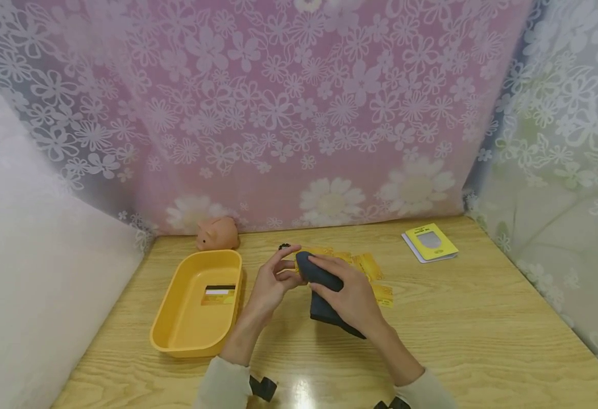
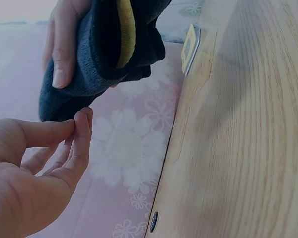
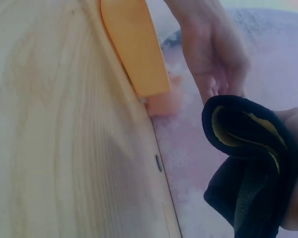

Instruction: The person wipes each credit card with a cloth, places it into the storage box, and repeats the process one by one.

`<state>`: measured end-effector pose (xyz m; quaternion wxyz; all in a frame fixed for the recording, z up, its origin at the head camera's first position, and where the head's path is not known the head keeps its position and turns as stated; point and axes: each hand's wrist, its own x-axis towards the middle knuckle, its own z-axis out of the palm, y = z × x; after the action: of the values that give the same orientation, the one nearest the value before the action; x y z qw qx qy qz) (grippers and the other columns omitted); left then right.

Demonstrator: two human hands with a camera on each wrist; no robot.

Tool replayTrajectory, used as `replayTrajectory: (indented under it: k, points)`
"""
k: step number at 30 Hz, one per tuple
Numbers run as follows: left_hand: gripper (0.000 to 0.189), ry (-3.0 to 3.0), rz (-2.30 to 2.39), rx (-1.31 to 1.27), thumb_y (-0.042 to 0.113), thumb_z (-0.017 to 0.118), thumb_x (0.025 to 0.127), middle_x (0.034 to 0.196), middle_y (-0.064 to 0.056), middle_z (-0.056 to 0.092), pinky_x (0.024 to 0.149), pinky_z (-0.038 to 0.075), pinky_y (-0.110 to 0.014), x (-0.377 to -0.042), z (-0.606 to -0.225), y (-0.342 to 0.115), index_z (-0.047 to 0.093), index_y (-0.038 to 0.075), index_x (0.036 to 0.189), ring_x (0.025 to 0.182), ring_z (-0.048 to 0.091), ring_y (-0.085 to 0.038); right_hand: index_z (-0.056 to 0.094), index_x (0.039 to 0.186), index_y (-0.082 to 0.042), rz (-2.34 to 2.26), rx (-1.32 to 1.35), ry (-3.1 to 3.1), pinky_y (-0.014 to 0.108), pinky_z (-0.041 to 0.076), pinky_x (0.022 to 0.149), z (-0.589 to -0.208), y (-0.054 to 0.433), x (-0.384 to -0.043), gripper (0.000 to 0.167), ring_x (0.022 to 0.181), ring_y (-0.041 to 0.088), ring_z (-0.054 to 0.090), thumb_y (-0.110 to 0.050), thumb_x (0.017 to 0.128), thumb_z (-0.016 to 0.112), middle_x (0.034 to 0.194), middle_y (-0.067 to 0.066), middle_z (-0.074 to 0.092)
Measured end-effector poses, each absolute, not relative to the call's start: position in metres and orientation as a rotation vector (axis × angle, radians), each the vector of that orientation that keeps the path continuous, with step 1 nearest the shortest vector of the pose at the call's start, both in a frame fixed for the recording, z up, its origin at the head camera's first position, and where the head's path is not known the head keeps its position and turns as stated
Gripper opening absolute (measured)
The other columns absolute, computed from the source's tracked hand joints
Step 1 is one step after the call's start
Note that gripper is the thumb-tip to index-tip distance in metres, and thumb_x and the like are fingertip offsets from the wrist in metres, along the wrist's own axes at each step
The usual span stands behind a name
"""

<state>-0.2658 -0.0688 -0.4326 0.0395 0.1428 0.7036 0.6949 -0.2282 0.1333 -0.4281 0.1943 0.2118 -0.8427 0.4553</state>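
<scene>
In the head view my right hand point(image 1: 352, 289) grips a dark blue piece of soft cloth point(image 1: 322, 311), folded over. The cloth's yellow inner side point(image 3: 221, 129) shows at its open end in the right wrist view. My left hand point(image 1: 273, 278) is at the cloth's left end; in the left wrist view its thumb and fingertips point(image 2: 82, 121) come together close under the cloth's edge. Whether they pinch any of it cannot be made out. Behind the cloth several yellow cards point(image 1: 368, 266) lie on the table, partly hidden by the hands.
Left of the hands stands a yellow tray point(image 1: 163, 318) with a yellow card point(image 1: 218, 295) in it. A pink toy pig point(image 1: 218, 233) sits behind it. A yellow booklet-like item point(image 1: 430, 242) lies at the back right. A small black object point(image 1: 285, 246) is near the table's back edge.
</scene>
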Motion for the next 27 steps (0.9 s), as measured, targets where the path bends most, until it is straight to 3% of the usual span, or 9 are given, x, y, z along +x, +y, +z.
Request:
replayTrajectory:
  k: [6, 12, 17, 23, 27]
  points:
    - [0.061, 2.139, 2.151, 0.418, -0.009, 0.065, 0.097, 0.119, -0.018, 0.061, 0.093, 0.062, -0.042, -0.266, -0.431, -0.069, 0.059, 0.025, 0.147, 0.095, 0.073, -0.026, 0.067, 0.142, -0.021, 1.317, 0.53, -2.32, 0.051, 0.059, 0.095, -0.431, 0.154, -0.24, 0.055, 0.13, 0.032, 0.061, -0.013, 0.09, 0.083, 0.144, 0.005, 0.063]
    - [0.062, 2.099, 2.188, 0.425, -0.011, 0.063, 0.095, 0.112, -0.014, 0.056, 0.095, 0.061, -0.049, -0.266, -0.432, -0.069, 0.06, 0.025, 0.146, 0.092, 0.071, -0.034, 0.068, 0.141, -0.022, 1.326, 0.384, -2.306, 0.056, 0.056, 0.101, -0.434, 0.181, -0.251, 0.054, 0.13, 0.034, 0.061, -0.015, 0.09, 0.084, 0.141, 0.008, 0.064]
    - [0.064, 2.023, 2.238, 0.412, -0.014, 0.059, 0.094, 0.109, -0.012, 0.049, 0.098, 0.059, -0.053, -0.265, -0.432, -0.069, 0.058, 0.022, 0.147, 0.091, 0.075, -0.029, 0.067, 0.142, -0.023, 1.374, 0.282, -2.316, 0.057, 0.055, 0.101, -0.429, 0.193, -0.253, 0.053, 0.13, 0.034, 0.06, -0.017, 0.092, 0.082, 0.142, 0.007, 0.064]
    - [0.06, 2.036, 2.264, 0.361, -0.012, 0.058, 0.096, 0.106, -0.01, 0.05, 0.09, 0.063, -0.045, -0.265, -0.431, -0.07, 0.06, 0.022, 0.145, 0.098, 0.074, -0.042, 0.066, 0.143, -0.029, 1.413, 0.275, -2.312, 0.054, 0.056, 0.1, -0.424, 0.192, -0.251, 0.053, 0.131, 0.031, 0.06, -0.024, 0.092, 0.082, 0.144, 0.003, 0.063]
    - [0.055, 2.069, 2.306, 0.354, -0.011, 0.058, 0.098, 0.101, -0.009, 0.055, 0.085, 0.064, -0.045, -0.266, -0.431, -0.071, 0.062, 0.019, 0.144, 0.092, 0.076, -0.039, 0.066, 0.142, -0.031, 1.418, 0.296, -2.304, 0.053, 0.057, 0.099, -0.421, 0.19, -0.248, 0.053, 0.13, 0.03, 0.06, -0.026, 0.092, 0.083, 0.144, 0.001, 0.063]
